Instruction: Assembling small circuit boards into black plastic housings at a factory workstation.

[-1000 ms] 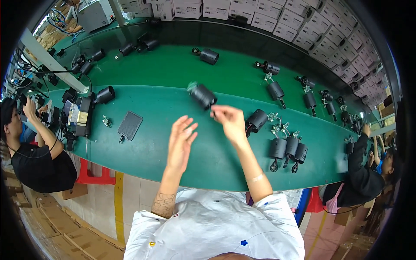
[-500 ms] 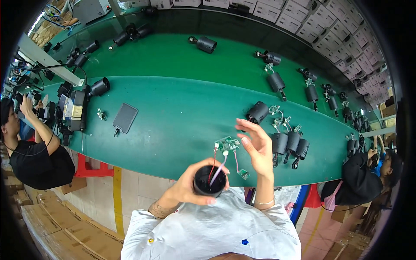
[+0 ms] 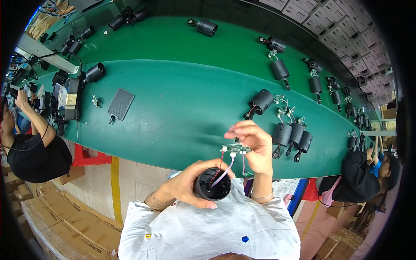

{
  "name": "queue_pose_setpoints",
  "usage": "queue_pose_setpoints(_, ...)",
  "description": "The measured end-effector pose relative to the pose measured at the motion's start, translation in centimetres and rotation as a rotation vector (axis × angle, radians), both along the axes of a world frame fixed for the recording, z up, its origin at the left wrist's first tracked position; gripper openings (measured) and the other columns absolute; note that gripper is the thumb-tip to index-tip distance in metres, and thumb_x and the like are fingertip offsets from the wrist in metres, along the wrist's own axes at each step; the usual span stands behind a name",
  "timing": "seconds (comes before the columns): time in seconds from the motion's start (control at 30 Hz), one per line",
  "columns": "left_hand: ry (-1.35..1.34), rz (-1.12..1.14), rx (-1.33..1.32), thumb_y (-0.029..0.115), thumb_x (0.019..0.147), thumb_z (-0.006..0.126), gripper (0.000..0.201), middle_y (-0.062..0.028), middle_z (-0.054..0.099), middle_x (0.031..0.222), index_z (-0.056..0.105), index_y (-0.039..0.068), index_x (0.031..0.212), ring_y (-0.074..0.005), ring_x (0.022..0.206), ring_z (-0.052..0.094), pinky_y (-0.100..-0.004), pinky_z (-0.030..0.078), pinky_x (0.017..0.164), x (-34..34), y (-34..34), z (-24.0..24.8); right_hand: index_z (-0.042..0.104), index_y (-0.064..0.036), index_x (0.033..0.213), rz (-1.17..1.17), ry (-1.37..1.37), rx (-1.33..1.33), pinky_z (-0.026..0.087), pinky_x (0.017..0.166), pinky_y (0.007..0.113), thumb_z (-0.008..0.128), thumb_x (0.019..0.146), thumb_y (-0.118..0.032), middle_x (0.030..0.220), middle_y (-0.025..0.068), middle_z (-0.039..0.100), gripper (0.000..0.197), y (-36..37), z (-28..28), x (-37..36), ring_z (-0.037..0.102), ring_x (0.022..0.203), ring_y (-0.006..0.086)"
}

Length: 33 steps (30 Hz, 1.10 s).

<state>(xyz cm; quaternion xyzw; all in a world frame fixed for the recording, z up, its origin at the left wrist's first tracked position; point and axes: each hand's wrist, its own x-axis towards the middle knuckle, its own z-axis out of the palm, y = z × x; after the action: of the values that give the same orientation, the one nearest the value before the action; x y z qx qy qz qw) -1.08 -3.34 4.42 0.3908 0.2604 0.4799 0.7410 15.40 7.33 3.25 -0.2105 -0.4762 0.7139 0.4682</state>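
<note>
- Left grip [image 3: 184, 184], a bare hand: closed round the side of a hollow black plastic cylinder [image 3: 200, 185], its open mouth facing up; held off the table's near edge, in front of the white shirt [image 3: 203, 225].
- Right grip [image 3: 256, 149], also bare: fingers bent at a green circuit board [image 3: 236, 149] above that mouth; pinching or only touching, cannot tell.
- Red-and-black twisted wire [image 3: 221, 161] and pale flat cable [image 3: 229, 168] run from board into cylinder.
- Smaller green board [image 3: 248, 175] on a pink wire, below the right grip.
- Green table [image 3: 173, 117], right half: three black cylinders [image 3: 282, 133] side by side toward the near edge, wired boards at their far ends; a fourth black cylinder [image 3: 262, 101] nearer the far edge.
- Left half: dark grey textured rectangular plate [image 3: 121, 104]; small bare board [image 3: 96, 101] beside it, farther left.
- Beyond the far edge: green strip [image 3: 164, 43] carrying more black cylinders [image 3: 206, 27].
</note>
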Motion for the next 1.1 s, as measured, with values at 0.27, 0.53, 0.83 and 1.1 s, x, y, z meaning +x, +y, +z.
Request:
queue_pose_setpoints(0.27,0.106,0.002,0.146,0.013,0.059,0.081,0.061,-0.0079,0.066,0.096,0.054,0.000,0.112,-0.0198,0.077,0.061,-0.0294,0.047,0.076,-0.5,0.4,0.2,0.062,0.0005,0.080,0.002,-0.227,0.308,0.049,0.075,0.033,0.065,0.074,0.003,0.076,0.0104,0.062,0.007,0.8,0.6,1.7,0.060,0.081,0.0258)
queue_pose_setpoints(0.53,0.615,0.080,0.187,0.013,0.061,0.079,0.058,-0.0084,0.066,0.095,0.053,0.003,0.112,-0.0203,0.071,0.061,-0.0288,0.046,0.067,-0.8,0.4,0.3,0.057,-0.0026,0.069,-0.070,-0.848,0.773,0.040,0.070,0.030,0.065,0.079,-0.004,0.066,0.0043,0.053,0.012,1.2,3.9,2.2,0.048,0.065,0.0209)
queue_pose_setpoints(0.83,0.415,-0.091,0.235,0.012,0.061,0.079,0.062,-0.0098,0.066,0.095,0.050,0.003,0.116,-0.0223,0.074,0.063,-0.0304,0.048,0.068,0.1,0.2,0.2,0.052,-0.0029,0.061,0.511,-0.647,0.449,0.032,0.057,0.026,0.064,0.086,-0.007,0.058,0.0022,0.045,0.028,3.7,2.2,-0.5,0.033,0.051,0.0139)
queue_pose_setpoints(1.1,-0.045,0.173,0.102,0.011,0.061,0.080,0.067,-0.0133,0.062,0.107,0.047,0.000,0.119,-0.0265,0.089,0.063,-0.0342,0.049,0.082,0.1,-0.8,-0.1,0.063,-0.0018,0.087,0.476,0.006,-0.599,0.039,0.057,0.020,0.067,0.085,-0.009,0.075,0.0044,0.060,0.009,-2.4,-0.2,-4.2,0.047,0.058,0.0095)
